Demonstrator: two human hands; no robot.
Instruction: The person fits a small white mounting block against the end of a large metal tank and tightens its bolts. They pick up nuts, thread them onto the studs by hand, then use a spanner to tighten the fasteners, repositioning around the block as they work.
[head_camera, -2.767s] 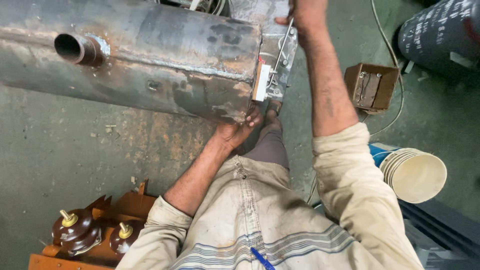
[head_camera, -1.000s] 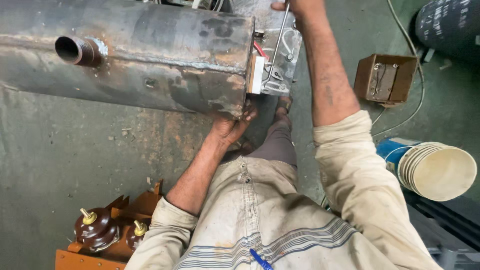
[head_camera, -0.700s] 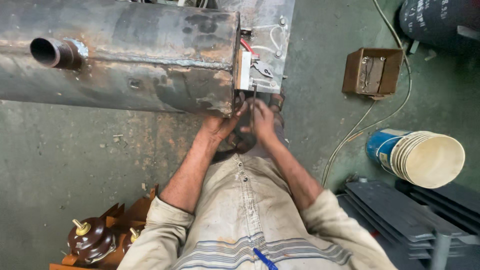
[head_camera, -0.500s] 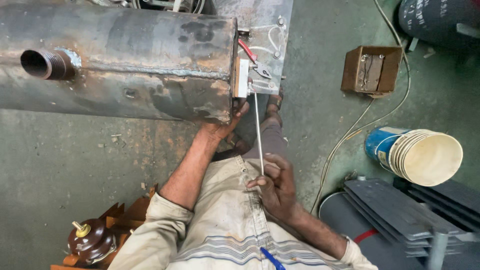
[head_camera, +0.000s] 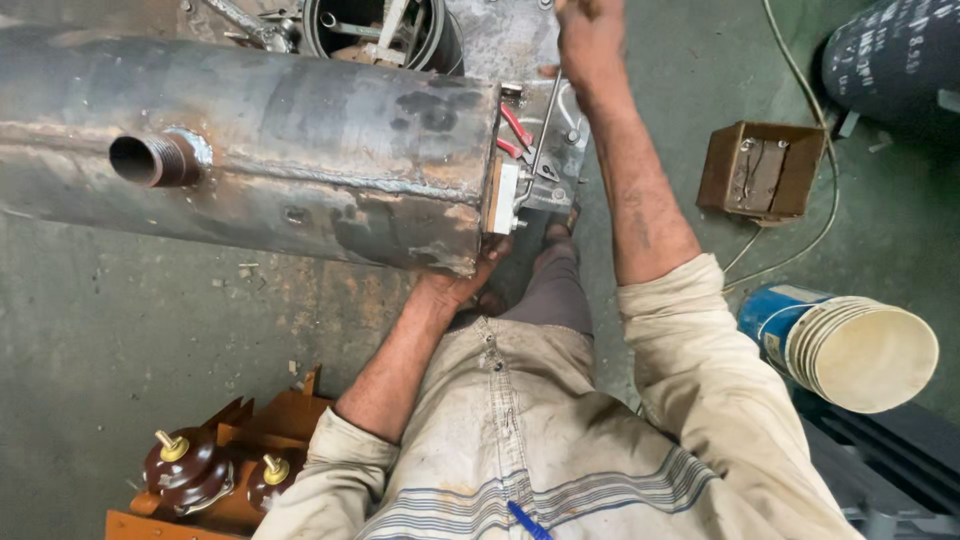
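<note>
my right hand (head_camera: 590, 35) is pinching the top of a thin metal rod (head_camera: 541, 130) hanging down to the terminal plate (head_camera: 545, 150). left hand (head_camera: 470, 285) presses the rusty steel tank (head_camera: 300, 150) bottom corner, fingers mostly hidden so can't tell their spread.

Shirt (head_camera: 560, 450): pale beige/cream, grubby w/ dark smudges, button placket down the centre, lower middle of frame. Sleeves rolled to approx. the elbow on both arms, cuffs bunched; forearms bare. Bands of thin blue & grey stripes run across the shirt at bottom centre. Blue pen (head_camera: 528, 522) clipped at the bottom edge. Grey-brown trousers (head_camera: 555, 290) show just above the shirt, centre frame. Left hand (head_camera: 465, 285) & right hand (head_camera: 590, 40) bare, no gloves.
</note>
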